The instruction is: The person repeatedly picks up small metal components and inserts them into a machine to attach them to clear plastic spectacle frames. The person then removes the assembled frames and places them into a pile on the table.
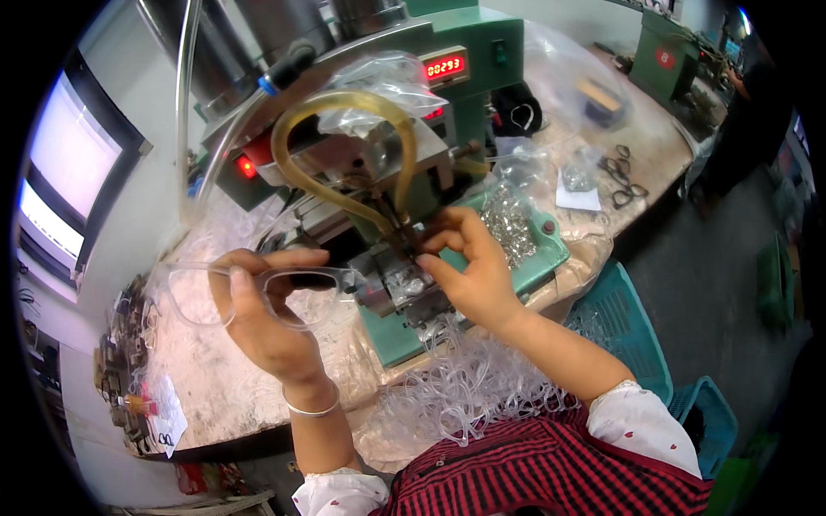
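Note:
My left hand (274,340) grips a clear plastic eyeglass frame (206,325) by its middle, thumb and fingers around the bridge. The frame's right end reaches the metal fixture (404,288) of a green bench machine (503,95). At the machine's tool head, my right hand (477,275) is closed, with thumb and fingertips brought together beside the fixture. Whatever lies between those fingertips is too small and hidden to make out. Just beyond this hand, many small shiny metal parts (509,225) lie on the machine's green base.
A tangled heap of clear frames (469,378) lies between me and the machine. A yellowish hose (284,142) loops over the tool head. Scissors (621,172) and a small bag (578,178) sit at the right. Teal baskets (632,331) stand right of the table, and tools line its left edge.

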